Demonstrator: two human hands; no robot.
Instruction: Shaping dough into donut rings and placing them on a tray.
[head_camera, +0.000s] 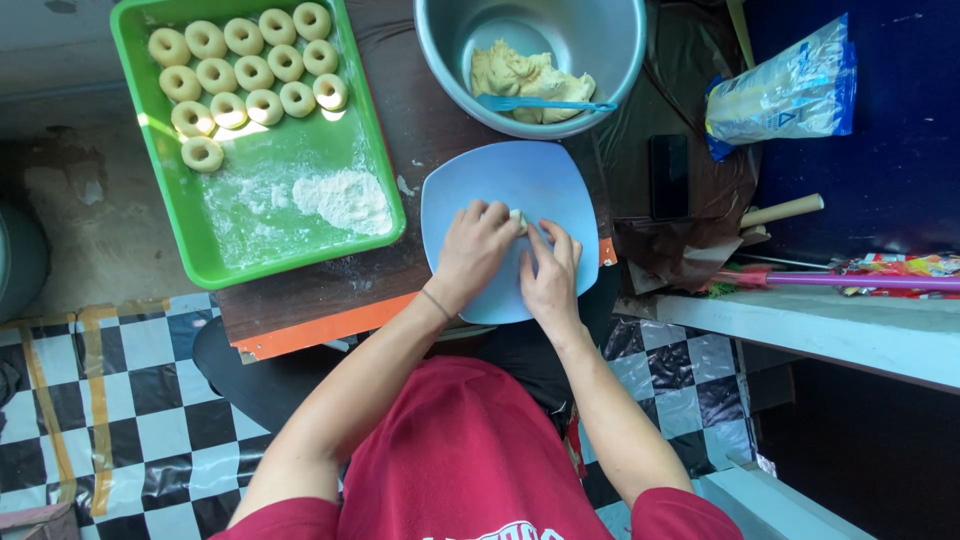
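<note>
1. The left hand (478, 248) and the right hand (551, 270) meet over a pale blue plate (520, 180) on the dark table (330, 285).
2. Both hands curl closed around a small piece of dough (518, 220), pinched between their fingertips just above the plate's middle.
3. Far of the plate stands a metal bowl (600, 40) holding a lump of dough (525, 75) and a blue plastic tool (545, 103).
4. To the left lies a green tray (190, 230) with rows of dough rings (245, 70) at its far end and a heap of flour (345, 198) nearer.
5. To the right, a black phone (668, 176) and a plastic bag (785, 90).
</note>
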